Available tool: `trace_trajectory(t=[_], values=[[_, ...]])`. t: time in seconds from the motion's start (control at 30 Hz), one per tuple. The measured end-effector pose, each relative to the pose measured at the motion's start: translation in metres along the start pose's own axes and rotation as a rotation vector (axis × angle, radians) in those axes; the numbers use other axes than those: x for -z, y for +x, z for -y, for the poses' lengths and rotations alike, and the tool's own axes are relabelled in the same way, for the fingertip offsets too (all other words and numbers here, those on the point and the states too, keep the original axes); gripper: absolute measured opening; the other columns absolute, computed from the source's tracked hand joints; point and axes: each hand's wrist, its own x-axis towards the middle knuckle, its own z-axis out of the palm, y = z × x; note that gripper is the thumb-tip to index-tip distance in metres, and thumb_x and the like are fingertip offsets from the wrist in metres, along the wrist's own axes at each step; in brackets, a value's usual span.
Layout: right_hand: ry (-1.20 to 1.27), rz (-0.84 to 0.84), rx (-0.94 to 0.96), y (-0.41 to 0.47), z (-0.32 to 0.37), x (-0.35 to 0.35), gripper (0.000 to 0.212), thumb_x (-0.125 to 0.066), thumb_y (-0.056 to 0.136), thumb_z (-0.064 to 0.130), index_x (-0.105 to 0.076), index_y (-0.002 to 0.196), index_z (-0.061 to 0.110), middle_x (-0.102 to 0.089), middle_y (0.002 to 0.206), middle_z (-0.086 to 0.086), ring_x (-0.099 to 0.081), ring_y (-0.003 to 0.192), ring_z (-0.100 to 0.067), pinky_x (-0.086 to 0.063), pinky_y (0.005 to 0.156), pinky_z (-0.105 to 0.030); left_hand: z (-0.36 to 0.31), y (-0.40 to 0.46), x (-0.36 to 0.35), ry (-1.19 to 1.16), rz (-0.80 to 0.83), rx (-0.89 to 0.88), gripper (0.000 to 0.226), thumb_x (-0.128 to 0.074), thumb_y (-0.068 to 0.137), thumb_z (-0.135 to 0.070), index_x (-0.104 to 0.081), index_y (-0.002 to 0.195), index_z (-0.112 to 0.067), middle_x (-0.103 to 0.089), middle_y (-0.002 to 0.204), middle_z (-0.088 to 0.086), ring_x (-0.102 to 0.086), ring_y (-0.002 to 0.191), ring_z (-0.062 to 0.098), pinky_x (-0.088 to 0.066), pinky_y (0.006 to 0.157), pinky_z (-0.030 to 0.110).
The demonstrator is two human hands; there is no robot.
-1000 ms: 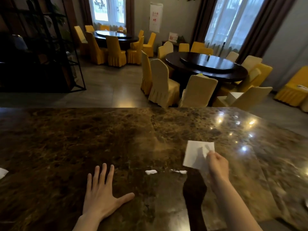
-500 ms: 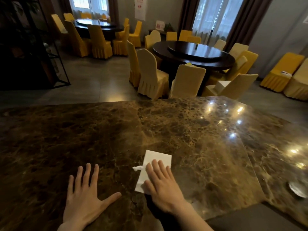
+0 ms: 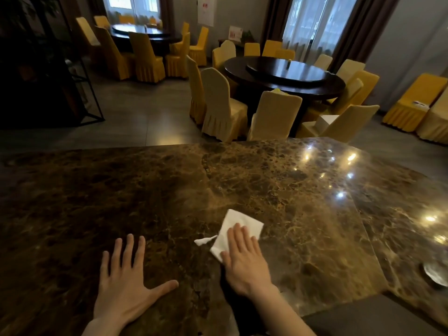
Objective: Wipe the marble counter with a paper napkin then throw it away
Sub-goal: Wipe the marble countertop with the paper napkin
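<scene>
A white folded paper napkin (image 3: 238, 223) lies flat on the dark brown marble counter (image 3: 121, 195). My right hand (image 3: 243, 261) presses down on the napkin's near half with flat fingers held together. A small white scrap (image 3: 203, 241) lies against the napkin's left edge. My left hand (image 3: 126, 284) rests palm down on the counter to the left, fingers spread, holding nothing.
A round metal fitting (image 3: 435, 274) sits in the counter at the right edge. Beyond the counter's far edge stand a dark round table (image 3: 283, 73) and several yellow-covered chairs (image 3: 220, 105). A black metal shelf (image 3: 48, 76) stands at the far left.
My right hand brought the napkin down from the air onto the counter and pressed it flat, then slid it against the scrap. My left hand stayed flat.
</scene>
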Motion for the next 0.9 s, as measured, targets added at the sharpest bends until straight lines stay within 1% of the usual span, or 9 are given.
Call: trace_trajectory(t=[0.07,0.13,0.3,0.37,0.47,0.63,0.7,0.8,0.9], values=[[-0.023,0.012,0.120,-0.010,0.018,-0.009,0.066,-0.013,0.104,0.052,0.006,0.159,0.021,0.018,0.166,0.001,0.026,0.150,-0.020,0.012,0.124,-0.043,-0.001,0.000,0.000,0.000,-0.001,0.002,0.150,-0.003,0.043,-0.118,0.033,0.155,-0.024,0.035,0.169,0.003,0.034,0.156,0.026,0.015,0.131,0.054],[-0.034,0.008,0.129,-0.016,0.012,-0.012,0.066,-0.011,0.102,0.055,0.007,0.159,0.025,0.019,0.166,0.004,0.026,0.150,-0.018,0.011,0.125,-0.044,-0.002,0.000,0.000,0.009,0.000,0.005,0.151,-0.001,0.042,-0.118,0.034,0.155,-0.024,0.036,0.168,0.004,0.034,0.156,0.027,0.015,0.131,0.055],[-0.026,0.024,-0.190,-0.004,-0.052,0.022,0.066,-0.013,0.105,0.052,0.012,0.158,0.020,0.021,0.166,-0.003,0.024,0.151,-0.021,0.008,0.126,-0.043,0.000,0.001,0.000,0.001,-0.015,-0.004,0.149,-0.002,0.044,-0.118,0.033,0.155,-0.026,0.036,0.168,0.002,0.035,0.155,0.026,0.016,0.131,0.054],[-0.002,0.039,-0.212,-0.001,-0.049,0.023,0.067,-0.013,0.106,0.049,0.014,0.157,0.016,0.023,0.166,-0.006,0.026,0.150,-0.023,0.008,0.126,-0.045,0.000,0.000,-0.001,-0.007,-0.005,-0.009,0.148,-0.003,0.045,-0.118,0.033,0.155,-0.027,0.037,0.168,0.001,0.036,0.155,0.025,0.017,0.130,0.054],[0.037,0.007,-0.108,-0.006,-0.017,0.010,0.066,-0.014,0.105,0.048,0.011,0.158,0.016,0.022,0.166,-0.004,0.026,0.150,-0.021,0.010,0.125,-0.043,-0.002,0.001,-0.002,-0.012,-0.013,-0.010,0.147,-0.003,0.045,-0.118,0.034,0.155,-0.027,0.038,0.168,0.001,0.037,0.154,0.025,0.018,0.130,0.054],[-0.022,0.014,0.200,-0.033,0.016,-0.009,0.065,-0.016,0.104,0.054,0.004,0.159,0.026,0.016,0.165,0.006,0.023,0.151,-0.017,0.011,0.124,-0.040,0.001,0.000,-0.003,-0.005,-0.028,-0.010,0.146,-0.002,0.047,-0.117,0.033,0.155,-0.026,0.037,0.168,0.001,0.038,0.154,0.025,0.018,0.130,0.055],[-0.022,-0.014,0.132,-0.033,-0.003,-0.003,0.065,-0.015,0.104,0.055,0.003,0.159,0.027,0.015,0.165,0.008,0.019,0.152,-0.017,0.007,0.125,-0.039,0.001,0.000,-0.004,-0.013,-0.031,-0.010,0.146,-0.003,0.047,-0.117,0.033,0.155,-0.027,0.037,0.168,0.000,0.038,0.154,0.024,0.018,0.130,0.055],[0.017,-0.067,-0.125,-0.021,-0.034,0.015,0.062,-0.017,0.107,0.046,-0.002,0.160,0.018,0.008,0.169,-0.002,0.011,0.154,-0.021,-0.001,0.126,-0.040,0.002,0.001,-0.006,-0.020,-0.051,-0.012,0.145,-0.004,0.047,-0.118,0.031,0.156,-0.028,0.036,0.168,0.000,0.037,0.154,0.024,0.019,0.130,0.055],[0.081,-0.155,-0.173,-0.009,-0.033,0.026,0.049,-0.032,0.107,0.023,-0.026,0.155,0.015,-0.017,0.168,-0.006,-0.010,0.154,-0.025,-0.024,0.121,-0.040,0.002,0.001,-0.007,-0.016,-0.051,-0.013,0.146,-0.004,0.047,-0.117,0.030,0.158,-0.028,0.036,0.169,0.000,0.037,0.155,0.025,0.019,0.130,0.055]])
